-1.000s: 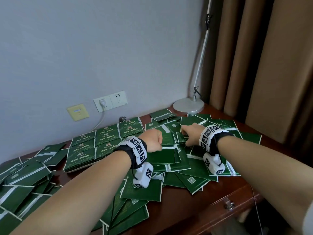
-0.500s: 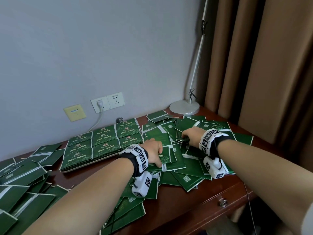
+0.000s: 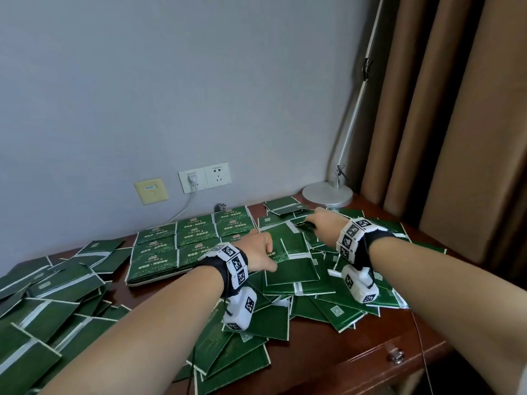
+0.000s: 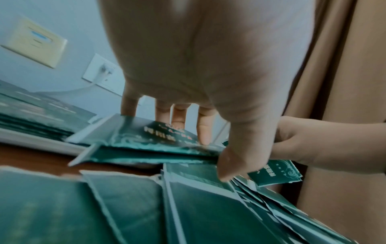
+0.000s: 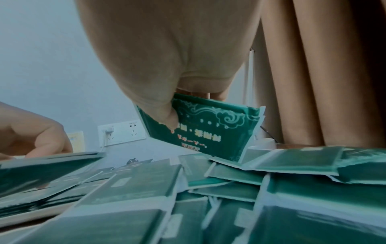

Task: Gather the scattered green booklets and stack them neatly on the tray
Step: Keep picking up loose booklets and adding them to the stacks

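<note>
Head view: green booklets (image 3: 288, 270) litter the counter (image 3: 356, 352); neat rows already fill the tray (image 3: 159, 281), face up for tidy stacking. Left wrist view: left hand (image 4: 198, 74) pinches a booklet (image 4: 146, 140), thumb beneath to lift it. Right wrist view: right hand (image 5: 167, 54) grips a raised booklet (image 5: 208, 128), ready to carry.

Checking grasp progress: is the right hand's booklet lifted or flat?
Lifted: the right hand pinches the booklet, tilted above the pile.
</note>
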The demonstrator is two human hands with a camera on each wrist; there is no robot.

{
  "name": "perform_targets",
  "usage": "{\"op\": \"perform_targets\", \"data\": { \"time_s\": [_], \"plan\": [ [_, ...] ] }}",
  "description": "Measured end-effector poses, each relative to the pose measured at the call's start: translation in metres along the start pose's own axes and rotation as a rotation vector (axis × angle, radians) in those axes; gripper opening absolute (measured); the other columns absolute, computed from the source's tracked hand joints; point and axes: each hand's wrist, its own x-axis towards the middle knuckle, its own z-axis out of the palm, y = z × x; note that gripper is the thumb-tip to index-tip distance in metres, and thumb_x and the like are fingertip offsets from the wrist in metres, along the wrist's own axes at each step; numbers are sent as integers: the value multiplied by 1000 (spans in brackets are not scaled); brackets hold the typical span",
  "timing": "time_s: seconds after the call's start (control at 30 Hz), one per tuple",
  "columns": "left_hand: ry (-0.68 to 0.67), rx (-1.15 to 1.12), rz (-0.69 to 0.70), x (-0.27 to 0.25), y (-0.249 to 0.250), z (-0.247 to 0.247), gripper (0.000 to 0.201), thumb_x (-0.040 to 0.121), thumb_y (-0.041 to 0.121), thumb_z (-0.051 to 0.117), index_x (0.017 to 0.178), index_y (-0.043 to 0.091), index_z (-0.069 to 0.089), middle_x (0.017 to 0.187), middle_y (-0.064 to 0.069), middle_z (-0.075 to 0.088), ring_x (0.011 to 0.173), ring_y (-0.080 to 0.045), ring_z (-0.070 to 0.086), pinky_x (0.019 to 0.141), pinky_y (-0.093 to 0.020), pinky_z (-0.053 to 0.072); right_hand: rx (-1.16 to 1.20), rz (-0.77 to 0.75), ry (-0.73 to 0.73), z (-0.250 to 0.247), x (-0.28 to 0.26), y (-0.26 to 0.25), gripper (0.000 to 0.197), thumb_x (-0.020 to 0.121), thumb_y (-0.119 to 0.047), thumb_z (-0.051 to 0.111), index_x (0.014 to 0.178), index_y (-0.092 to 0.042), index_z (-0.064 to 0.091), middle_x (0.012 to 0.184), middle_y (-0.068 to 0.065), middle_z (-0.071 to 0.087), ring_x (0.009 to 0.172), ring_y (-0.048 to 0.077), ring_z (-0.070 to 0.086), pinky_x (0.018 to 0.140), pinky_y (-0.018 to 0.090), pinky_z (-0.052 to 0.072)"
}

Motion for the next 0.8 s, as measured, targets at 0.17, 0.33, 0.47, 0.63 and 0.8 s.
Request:
{"op": "perform_targets", "data": {
  "time_s": [0.17,0.33,0.47,0.63,0.8],
  "plan": [
    [38,-5,-70,-11,-53,-23,36,68,34,73,96,26,52,120,-4,46,91,-18,55,79,-32,51,-20,-82,4,-6,32,-50,26,92,-9,47,112,-17,62,103,8,54,91,25,59,86,37,49],
    [59,-9,-177,-18,-111,-40,33,67,31,73,91,29,51,118,-3,45,99,-23,57,81,-34,50,-69,-185,-49,2,71,-107,34,92,-7,47,121,-20,58,100,6,46,103,29,55,89,40,47],
    [56,-10,-237,-12,-147,-43,32,64,33,72,84,35,47,122,-2,45,104,-24,53,90,-42,48,-164,-246,-121,19,101,-143,45,89,-5,52,130,-23,52,117,9,48,112,29,49,92,44,47],
    [80,-14,-257,0,-171,-40,34,67,32,73,93,32,51,111,3,44,102,-22,50,93,-46,45,-251,-292,-158,37,124,-170,40,88,-3,54,125,-17,55,119,9,47,114,28,48,91,41,46],
    [81,5,-240,9,-180,-33,37,70,30,74,101,30,54,111,5,43,111,-24,48,98,-47,39,-207,-284,-286,48,131,-178,49,85,-19,63,132,-25,51,125,8,45,120,30,47,96,45,47]
  ]
}}
